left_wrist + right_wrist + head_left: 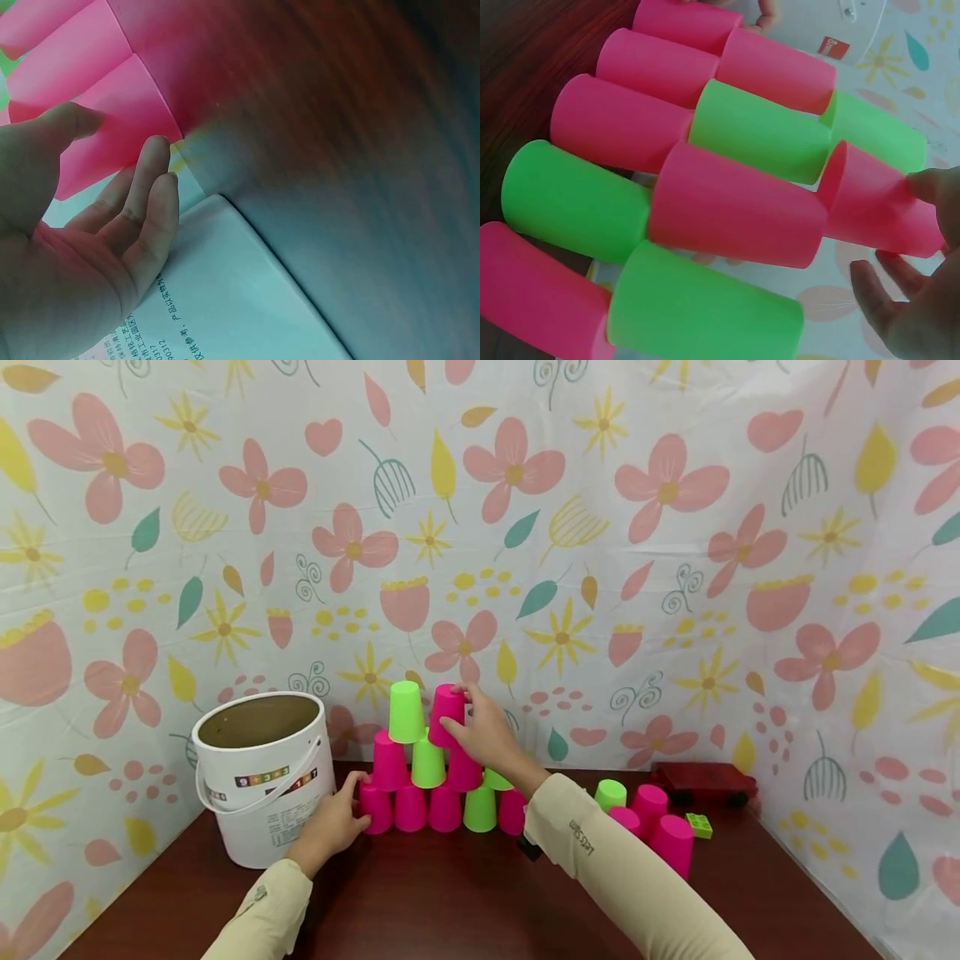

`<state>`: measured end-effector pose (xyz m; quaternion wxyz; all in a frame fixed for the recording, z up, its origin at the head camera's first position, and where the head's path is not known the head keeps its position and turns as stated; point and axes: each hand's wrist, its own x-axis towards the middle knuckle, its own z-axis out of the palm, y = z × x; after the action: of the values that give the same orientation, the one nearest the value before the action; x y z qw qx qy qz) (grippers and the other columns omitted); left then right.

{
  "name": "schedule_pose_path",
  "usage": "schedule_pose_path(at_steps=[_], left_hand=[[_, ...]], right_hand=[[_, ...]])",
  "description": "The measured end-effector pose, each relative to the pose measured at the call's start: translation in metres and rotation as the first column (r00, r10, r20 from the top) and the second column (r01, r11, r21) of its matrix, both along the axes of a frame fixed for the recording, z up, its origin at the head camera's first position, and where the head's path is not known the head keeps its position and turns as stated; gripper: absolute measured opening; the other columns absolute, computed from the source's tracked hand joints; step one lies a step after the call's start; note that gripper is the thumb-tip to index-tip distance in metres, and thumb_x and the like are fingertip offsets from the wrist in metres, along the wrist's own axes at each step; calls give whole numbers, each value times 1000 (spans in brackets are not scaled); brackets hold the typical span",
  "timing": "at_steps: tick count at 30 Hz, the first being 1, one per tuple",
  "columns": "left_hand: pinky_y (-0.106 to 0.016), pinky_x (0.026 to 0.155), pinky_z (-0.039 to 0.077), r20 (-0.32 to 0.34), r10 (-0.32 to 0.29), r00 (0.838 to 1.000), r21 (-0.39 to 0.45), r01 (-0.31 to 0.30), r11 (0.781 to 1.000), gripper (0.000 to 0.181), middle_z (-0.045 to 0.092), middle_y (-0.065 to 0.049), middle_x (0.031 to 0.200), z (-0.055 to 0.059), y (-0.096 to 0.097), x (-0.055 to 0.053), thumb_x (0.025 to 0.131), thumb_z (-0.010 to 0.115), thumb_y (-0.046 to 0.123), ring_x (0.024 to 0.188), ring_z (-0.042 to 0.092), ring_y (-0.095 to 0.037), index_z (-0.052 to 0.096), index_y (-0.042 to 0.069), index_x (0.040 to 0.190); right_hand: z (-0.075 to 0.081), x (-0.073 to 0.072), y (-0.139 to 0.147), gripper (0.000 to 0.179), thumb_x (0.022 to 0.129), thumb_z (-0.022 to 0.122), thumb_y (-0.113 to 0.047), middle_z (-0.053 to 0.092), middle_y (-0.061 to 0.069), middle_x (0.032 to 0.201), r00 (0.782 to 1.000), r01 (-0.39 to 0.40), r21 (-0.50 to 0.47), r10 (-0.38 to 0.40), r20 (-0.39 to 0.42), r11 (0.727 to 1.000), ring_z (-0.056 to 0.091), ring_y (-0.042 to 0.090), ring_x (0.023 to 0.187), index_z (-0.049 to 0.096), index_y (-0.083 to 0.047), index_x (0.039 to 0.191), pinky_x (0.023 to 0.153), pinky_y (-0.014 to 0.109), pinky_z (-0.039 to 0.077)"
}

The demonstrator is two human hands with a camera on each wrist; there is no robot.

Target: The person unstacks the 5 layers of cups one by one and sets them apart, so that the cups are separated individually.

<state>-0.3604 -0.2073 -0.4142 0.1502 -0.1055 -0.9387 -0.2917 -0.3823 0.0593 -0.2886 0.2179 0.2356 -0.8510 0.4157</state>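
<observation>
A stack of upside-down pink and green plastic cups stands on the table, a wide bottom row under a second row. On the third level sits a green cup (406, 714). Beside it my right hand (489, 732) pinches a pink cup (444, 717) between thumb and fingers. That cup leans slightly, its rim close over the second row's pink cup (735, 206) and green cup (761, 131). Down at the left end, my left hand (335, 821) touches the outermost bottom pink cup (124, 124) with its thumb, the other fingers loosely bent alongside.
A white bucket (258, 810) with a handle stands just left of the stack. To the right are several loose cups (672, 843), a small green toy block (699, 825) and a red toy vehicle (705, 782). A floral curtain (570, 635) hangs behind the table (442, 902).
</observation>
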Motion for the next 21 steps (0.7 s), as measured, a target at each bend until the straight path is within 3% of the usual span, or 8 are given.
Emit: schedule_pose_path(at_steps=[10,21], left_hand=[[-41,67,52,-15,-7,1000,-7,7,1000,61,70,-18,92,-2,2,1,80,78,4,88,69,-31,43,13,128],[-44,71,54,8,-14,1000,-3,14,1000,62,70,-19,96,-1,0,-1,81,77,4,90,69,-32,41,11,131]], right_hand=[[-11,14,17,48,87,76,-18,63,6,121,994,-17,-83,8,-113,996,63,27,97,56,-12,131,75,39,57],[-29,54,66,48,85,79,-16,65,4,117,984,-80,-159,52,-169,984,64,25,91,58,-13,128,70,41,57]])
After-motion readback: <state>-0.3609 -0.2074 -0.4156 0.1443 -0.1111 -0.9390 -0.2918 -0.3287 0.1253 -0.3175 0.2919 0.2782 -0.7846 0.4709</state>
